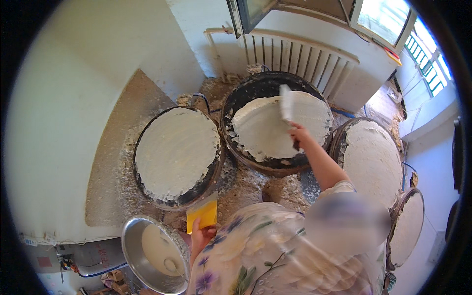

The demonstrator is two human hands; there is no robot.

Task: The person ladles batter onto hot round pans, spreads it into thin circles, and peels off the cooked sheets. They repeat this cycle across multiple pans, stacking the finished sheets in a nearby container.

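Note:
My right hand point(300, 136) grips the handle of a batter-coated spatula point(286, 104), its blade over the far part of the middle griddle. A pale batter sheet point(260, 130) covers much of that black round griddle point(241, 93), leaving its far side bare. Down by my body, my left hand point(201, 237) holds a yellow scraper point(202, 216) near the left griddle's front edge. A whole pale round sheet point(177, 152) covers the left griddle. On the right, another coated griddle point(371, 152) stands close, with a further pale round point(408, 228) nearer me.
At lower left a steel bowl point(129, 241) holds pale batter and a ladle point(171, 265). A white radiator point(295, 56) and an open window point(253, 14) are behind the middle griddle. Batter-splattered surfaces point(236, 196) lie between the griddles; a wall point(73, 123) bounds the left.

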